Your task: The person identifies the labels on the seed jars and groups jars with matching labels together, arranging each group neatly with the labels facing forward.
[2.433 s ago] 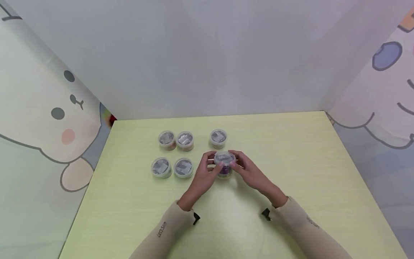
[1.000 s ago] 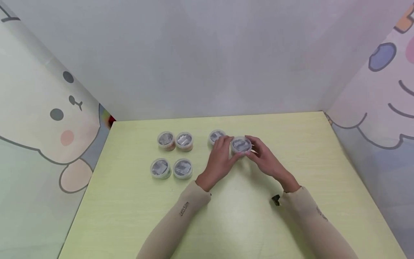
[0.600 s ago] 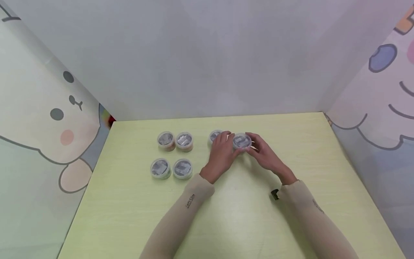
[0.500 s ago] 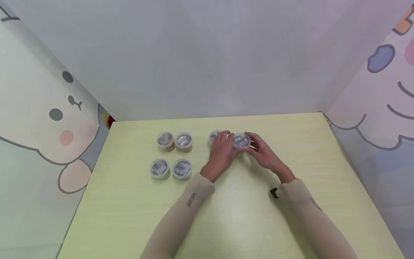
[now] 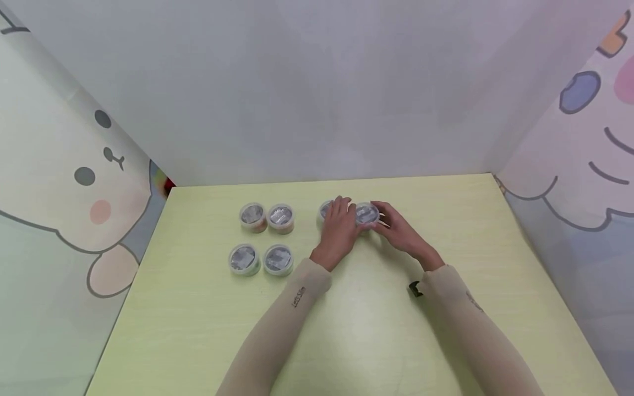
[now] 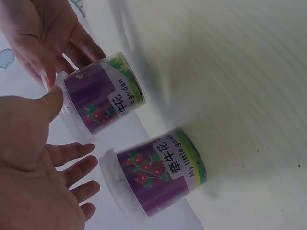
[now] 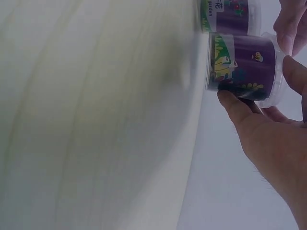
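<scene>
Between my two hands is a lidded plastic jar [image 5: 367,213] with a purple "My little garden" label, tilted in the left wrist view. My right hand [image 5: 398,228] grips its right side, with thumb at the lid and fingers round the back. My left hand [image 5: 338,234] holds the lid edge from the left, its thumb on the near side and index fingertip right at the rim. The other left fingers extend toward a second jar [image 6: 160,175] with a matching label, which stands just left of the held one. In the head view the left hand partly covers that second jar.
Farther left on the pale yellow table [image 5: 198,330] stand several more lidded jars in two pairs, a back pair [image 5: 253,216] and a front pair [image 5: 244,259]. A grey-white backdrop [image 5: 317,99] rises behind the table, with cartoon-printed cloth at both sides.
Both hands have carried the jar from in front of the second jar away and rightward to its right side. Over the last half second it has shifted slightly left, closer to the second jar.
</scene>
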A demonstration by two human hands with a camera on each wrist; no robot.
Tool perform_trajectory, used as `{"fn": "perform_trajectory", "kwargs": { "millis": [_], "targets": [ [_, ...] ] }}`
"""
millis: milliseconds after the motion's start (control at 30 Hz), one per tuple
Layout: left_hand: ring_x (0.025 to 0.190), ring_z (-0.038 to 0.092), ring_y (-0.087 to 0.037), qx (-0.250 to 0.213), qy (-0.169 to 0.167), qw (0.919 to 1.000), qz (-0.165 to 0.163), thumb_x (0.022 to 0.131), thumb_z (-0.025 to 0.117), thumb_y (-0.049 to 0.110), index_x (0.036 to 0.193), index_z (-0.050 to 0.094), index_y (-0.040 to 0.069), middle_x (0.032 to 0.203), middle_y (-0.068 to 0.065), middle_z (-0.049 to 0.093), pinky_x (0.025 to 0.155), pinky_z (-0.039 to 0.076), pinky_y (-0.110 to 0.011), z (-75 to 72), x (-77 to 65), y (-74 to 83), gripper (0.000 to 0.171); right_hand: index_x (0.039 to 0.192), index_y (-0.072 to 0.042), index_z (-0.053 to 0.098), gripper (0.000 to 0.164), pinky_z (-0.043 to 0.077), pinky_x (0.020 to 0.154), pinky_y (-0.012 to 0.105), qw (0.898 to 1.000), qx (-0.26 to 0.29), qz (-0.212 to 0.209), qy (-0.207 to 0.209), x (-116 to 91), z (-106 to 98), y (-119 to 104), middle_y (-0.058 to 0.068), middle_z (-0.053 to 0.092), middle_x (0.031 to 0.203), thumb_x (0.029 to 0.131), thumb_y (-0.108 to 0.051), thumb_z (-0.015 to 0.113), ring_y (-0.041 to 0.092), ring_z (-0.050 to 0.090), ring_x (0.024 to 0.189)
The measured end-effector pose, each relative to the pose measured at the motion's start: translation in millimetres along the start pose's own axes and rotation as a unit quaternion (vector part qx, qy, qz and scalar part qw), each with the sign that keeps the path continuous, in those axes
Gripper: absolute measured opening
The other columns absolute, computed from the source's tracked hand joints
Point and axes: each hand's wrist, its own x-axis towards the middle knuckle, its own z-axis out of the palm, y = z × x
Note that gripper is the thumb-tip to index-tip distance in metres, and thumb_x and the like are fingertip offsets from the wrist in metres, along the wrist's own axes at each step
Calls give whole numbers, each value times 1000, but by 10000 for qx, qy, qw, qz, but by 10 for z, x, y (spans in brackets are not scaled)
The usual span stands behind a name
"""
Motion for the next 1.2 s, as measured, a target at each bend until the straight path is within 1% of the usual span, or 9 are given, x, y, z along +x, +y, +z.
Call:
{"fn": "perform_trajectory", "kwargs": {
  "millis": [133, 300, 500, 667, 767, 967, 1067, 1200],
  "targets": [
    [155, 31, -32, 67, -70, 9999, -80, 102, 57, 59, 147, 57, 2, 158, -12, 47, 131, 19, -46, 39, 28, -1, 73, 163, 2, 27, 61, 37, 120, 60, 10000, 22, 54, -54, 23, 2, 30, 30, 35, 163, 109, -4, 56, 50, 34, 152],
    [156, 30, -31, 198, -110, 9997, -107, 103, 61, 53, 149, 55, 2, 159, -12, 45, 131, 19, -45, 83, 54, 0, 69, 163, 2, 27, 62, 37, 120, 61, 9999, 50, 134, -50, 34, 7, 30, 31, 36, 162, 109, -3, 57, 50, 34, 152],
    [157, 28, -33, 198, -148, 9994, -242, 105, 59, 51, 153, 51, 2, 161, -14, 42, 131, 18, -45, 99, 79, -4, 70, 163, 2, 26, 62, 33, 122, 60, 9999, -5, 167, -20, 92, 20, 9, 32, 34, 163, 108, -2, 56, 50, 32, 153],
    [157, 30, -35, 154, -72, 9993, -326, 104, 56, 55, 155, 49, 2, 162, -17, 42, 132, 18, -45, 105, 78, -22, 73, 164, 0, 24, 63, 33, 123, 59, 9997, 56, 221, -65, 131, 30, -3, 31, 32, 165, 109, -1, 54, 48, 30, 155],
    [157, 30, -36, 116, -4, 9994, -329, 106, 54, 54, 156, 48, 3, 163, -18, 41, 132, 18, -46, 115, 69, -41, 72, 164, -1, 23, 62, 33, 124, 58, 9996, 86, 243, -80, 158, 36, 3, 30, 31, 166, 110, -1, 53, 47, 29, 156],
    [158, 27, -37, -157, 68, 9993, -340, 108, 57, 45, 158, 46, 5, 166, -19, 37, 132, 15, -46, 114, 5, -72, 65, 165, -1, 21, 63, 31, 125, 58, 9996, -9, 273, -80, 197, 40, 10, 30, 28, 168, 110, -2, 52, 47, 27, 156],
    [158, 26, -36, -276, 139, 9986, -422, 108, 60, 44, 159, 44, 6, 166, -19, 36, 132, 16, -46, 97, -53, -87, 66, 166, 0, 19, 65, 30, 125, 58, 9997, -30, 238, -63, 187, 34, 11, 30, 26, 169, 110, -2, 52, 48, 25, 157],
    [159, 24, -35, -366, 222, 9974, -581, 106, 63, 44, 163, 37, 6, 167, -18, 34, 132, 17, -46, 54, -160, -115, 73, 165, 6, 16, 67, 28, 125, 61, 9998, -136, 33, 114, 131, 4, 27, 33, 23, 168, 109, 0, 53, 51, 23, 156]
  ]
}}
